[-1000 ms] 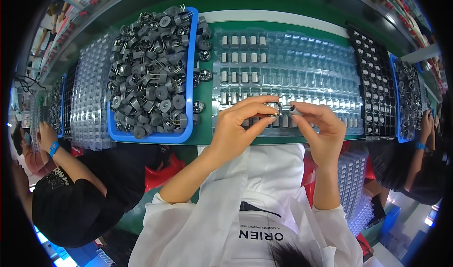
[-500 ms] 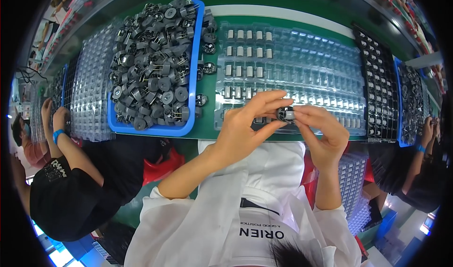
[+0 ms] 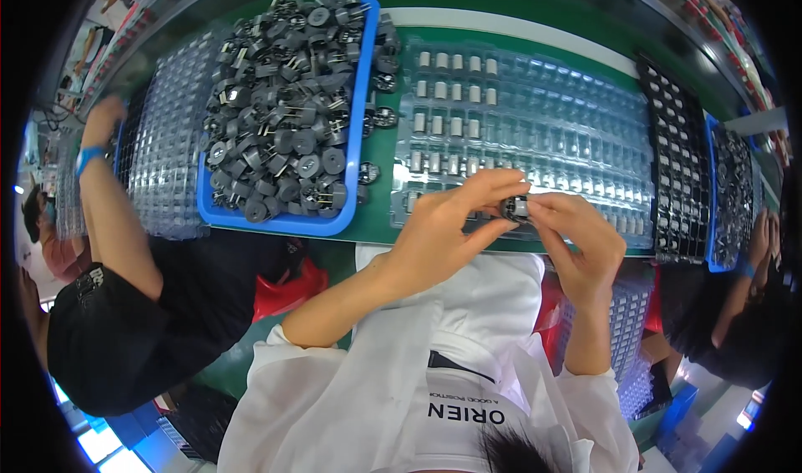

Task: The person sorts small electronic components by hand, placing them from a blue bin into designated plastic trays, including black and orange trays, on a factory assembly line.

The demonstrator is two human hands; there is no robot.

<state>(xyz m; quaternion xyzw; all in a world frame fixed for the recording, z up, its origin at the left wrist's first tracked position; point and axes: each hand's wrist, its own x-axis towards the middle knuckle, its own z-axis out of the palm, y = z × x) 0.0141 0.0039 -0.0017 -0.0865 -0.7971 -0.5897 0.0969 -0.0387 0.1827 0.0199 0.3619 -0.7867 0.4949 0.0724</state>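
Just over the near edge of a clear plastic tray, my left hand pinches a small round dark component with thumb and fingers. From the other side, my right hand grips a small silvery-white cylinder against that component's face. The fingertips of both hands nearly meet and partly cover the two pieces. Several white cylinders stand in the tray's left pockets, and smaller pale parts lie in its nearer rows.
Left of the tray is a blue bin heaped with dark round pronged components; a few lie loose beside it. A black tray stands on the right. Stacked clear trays and a co-worker's arm are at far left; another person sits at right.
The view has shifted slightly, moving the bin and trays a little rightward. My hands keep the same pinch on both pieces. The left co-worker's hand has reached farther up and away.
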